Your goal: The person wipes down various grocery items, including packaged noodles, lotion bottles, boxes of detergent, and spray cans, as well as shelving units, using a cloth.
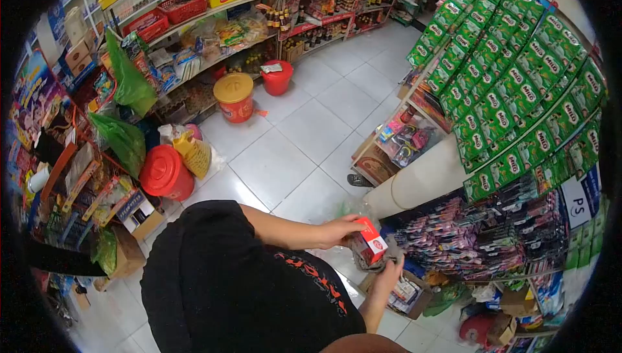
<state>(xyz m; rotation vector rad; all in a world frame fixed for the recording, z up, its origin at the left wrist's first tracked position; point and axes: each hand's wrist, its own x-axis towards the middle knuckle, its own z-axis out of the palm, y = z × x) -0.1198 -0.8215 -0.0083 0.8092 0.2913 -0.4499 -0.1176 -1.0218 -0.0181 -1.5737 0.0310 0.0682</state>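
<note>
My left hand is closed on a small red and white box, its fingers at the box's upper end. Beneath and around the box are a crumpled grey cloth and a clear plastic bag. The fingers of my right hand are closed on the grey cloth at the lower end of the box. Both hands are in front of my black shirt, near the rack of hanging packets.
Green sachet strips hang at the right above a white cylinder and many small hanging packets. Red lidded buckets stand on the tiled floor by stocked shelves. Below my hands is an open carton.
</note>
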